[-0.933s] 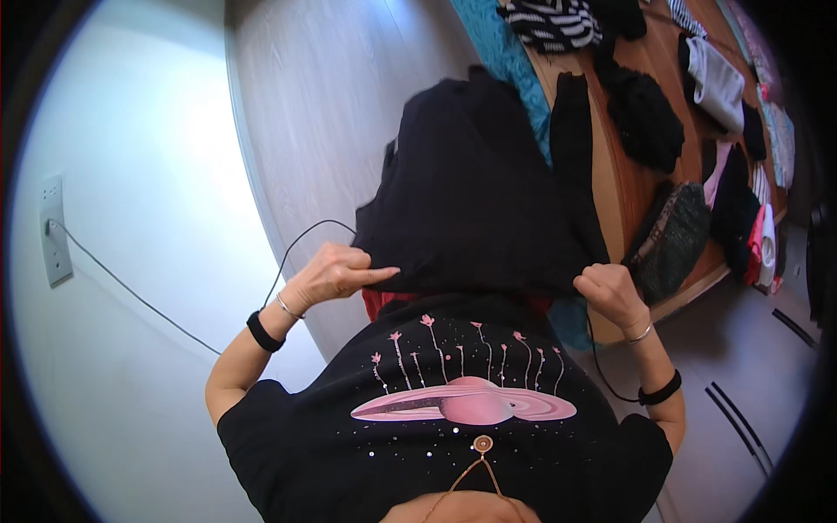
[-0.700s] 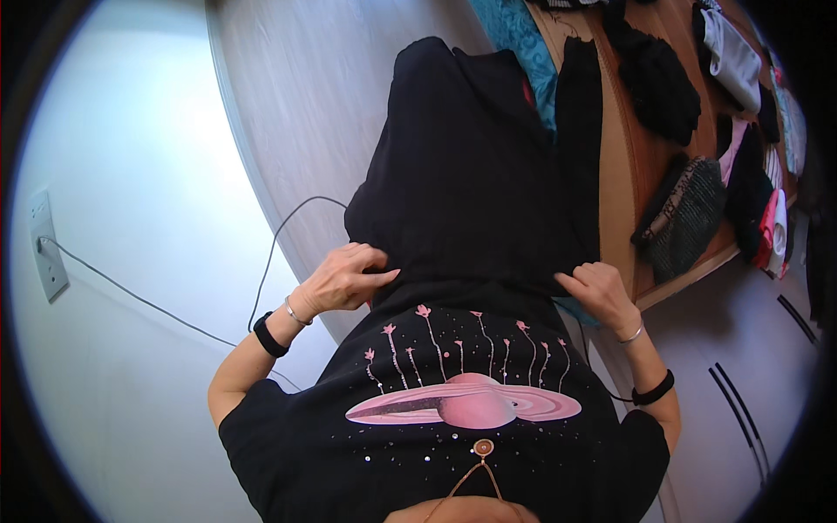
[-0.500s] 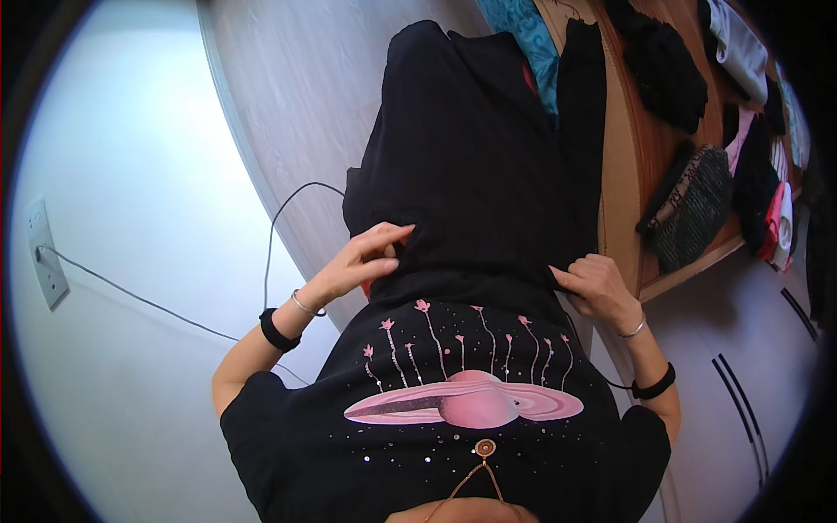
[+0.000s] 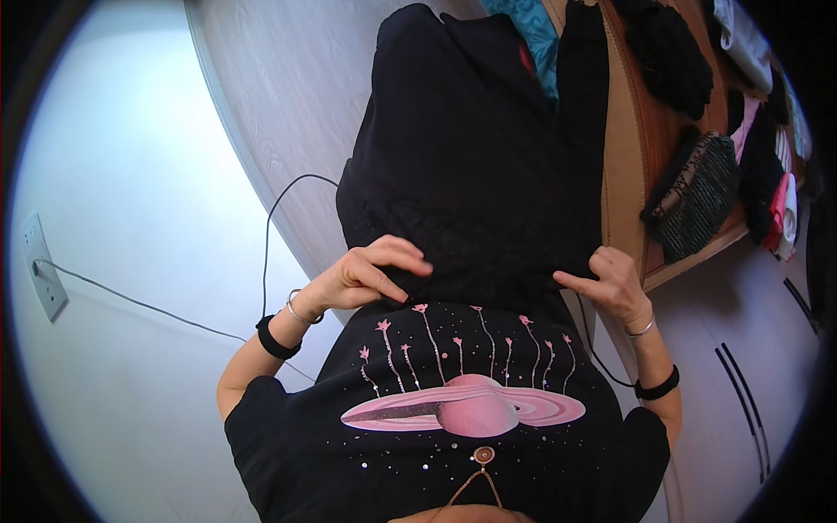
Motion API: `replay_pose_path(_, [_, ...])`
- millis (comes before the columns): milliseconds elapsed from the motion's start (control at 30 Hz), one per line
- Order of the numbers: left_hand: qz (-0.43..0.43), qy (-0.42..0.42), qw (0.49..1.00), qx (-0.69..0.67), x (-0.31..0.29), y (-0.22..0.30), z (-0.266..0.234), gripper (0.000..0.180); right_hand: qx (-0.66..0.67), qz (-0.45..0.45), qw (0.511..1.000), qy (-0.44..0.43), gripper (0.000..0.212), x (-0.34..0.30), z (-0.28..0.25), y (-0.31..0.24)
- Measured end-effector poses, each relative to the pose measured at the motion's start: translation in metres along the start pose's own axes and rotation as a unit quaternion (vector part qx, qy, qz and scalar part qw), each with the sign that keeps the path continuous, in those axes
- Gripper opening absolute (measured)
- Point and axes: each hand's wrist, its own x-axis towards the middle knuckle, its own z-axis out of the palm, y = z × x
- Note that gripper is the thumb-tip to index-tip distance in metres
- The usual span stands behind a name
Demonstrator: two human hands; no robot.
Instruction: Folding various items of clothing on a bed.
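A long black garment (image 4: pixel 471 139) stretches away from my body, its near end against the waist of my black T-shirt (image 4: pixel 488 349). At the garment's near left corner is my left hand (image 4: pixel 370 272), thumb and fingers apart, the thumb tip down at the cloth by the shirt's hem. My right hand (image 4: pixel 610 283) is at the near right edge, its thumb stretched over the cloth and the other fingers curled at the border. What lies under those curled fingers is hidden. A band of faint lacy texture crosses the near part of the garment.
To the right, a brown wooden surface (image 4: pixel 629 174) carries a bunched black cloth (image 4: pixel 667 65), a dark patterned piece (image 4: pixel 697 205) and several other clothes. A turquoise cloth (image 4: pixel 536 44) shows behind the garment. At the left, a grey cable (image 4: pixel 157 295) runs from a wall socket (image 4: pixel 44 270).
The fingers of my left hand have spread, and its thumb has moved nearer the shirt. The garment's near part now shows the lacy band. My right thumb is stretched out further from the curled fingers.
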Motion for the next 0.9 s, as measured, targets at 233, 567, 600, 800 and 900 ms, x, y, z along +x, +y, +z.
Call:
replay_pose_path(233, [-0.06, -0.005, 0.998, -0.012, -0.007, 0.0, -0.001, 0.021, -0.01, 0.022, 0.999, 0.035, 0.047, -0.001, 0.0, -0.002])
replay_pose_path(567, [-0.114, 0.043, 0.979, 0.161, -0.023, -0.017, 0.0, 0.023, 0.144, 0.252, 0.945, 0.147, 0.035, -0.004, 0.011, 0.007])
replay_pose_path(600, [-0.109, 0.06, 0.977, 0.171, -0.02, -0.017, 0.002, 0.024, 0.14, 0.25, 0.946, 0.151, 0.035, -0.004, 0.009, 0.009])
replay_pose_path(800, [-0.108, 0.095, 0.948, 0.285, -0.008, -0.013, 0.005, 0.017, 0.287, 0.292, 0.892, 0.19, 0.031, 0.024, -0.011, 0.016])
replay_pose_path(900, [-0.157, 0.233, 0.924, 0.26, 0.007, -0.009, -0.001, 0.012, 0.271, 0.328, 0.864, 0.27, 0.022, 0.051, -0.018, 0.02])
